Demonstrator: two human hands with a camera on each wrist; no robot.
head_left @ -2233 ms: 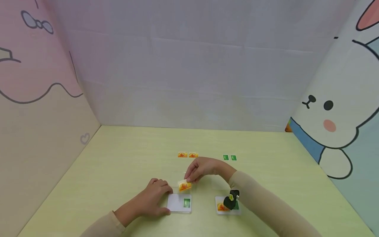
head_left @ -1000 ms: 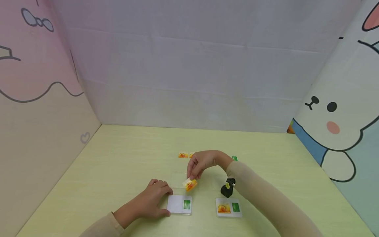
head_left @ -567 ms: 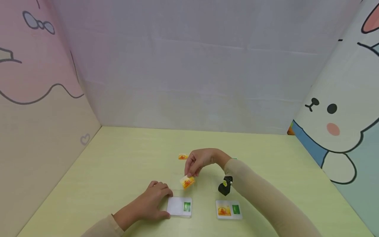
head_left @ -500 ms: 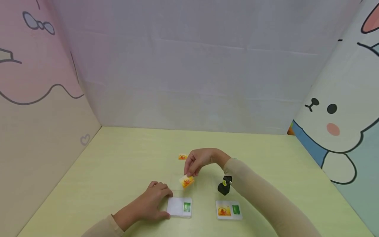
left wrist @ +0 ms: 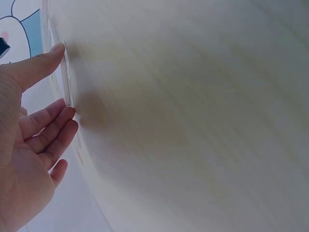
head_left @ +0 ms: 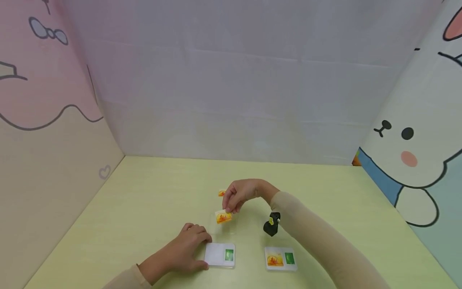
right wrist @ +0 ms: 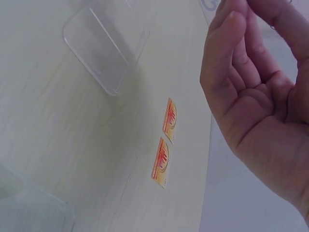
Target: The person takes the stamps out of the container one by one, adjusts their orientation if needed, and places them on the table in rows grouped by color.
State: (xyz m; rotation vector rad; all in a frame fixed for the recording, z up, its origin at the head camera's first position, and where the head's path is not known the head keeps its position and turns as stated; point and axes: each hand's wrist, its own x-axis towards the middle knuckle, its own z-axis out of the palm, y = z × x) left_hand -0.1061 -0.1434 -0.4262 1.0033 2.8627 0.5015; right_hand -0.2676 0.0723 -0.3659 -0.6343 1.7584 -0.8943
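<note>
My left hand holds a flat white box by its left side, thumb at the near corner and fingertips at the far one. A green sticker is on the right part of that box. Above the table behind it, my right hand pinches an orange-and-yellow sticker between thumb and fingers. The right wrist view shows this hand's palm but not the held sticker. To the right lies a second white box, bearing an orange sticker and a green one.
A clear plastic lid lies on the table behind the left box. Another clear piece shows at the lower left of the right wrist view. Two orange stickers lie farther back. A black wrist device hangs under the right sleeve.
My right hand has drawn the sticker back from the left box and shifted slightly left, turning it more level. My left hand keeps its hold on the box.
</note>
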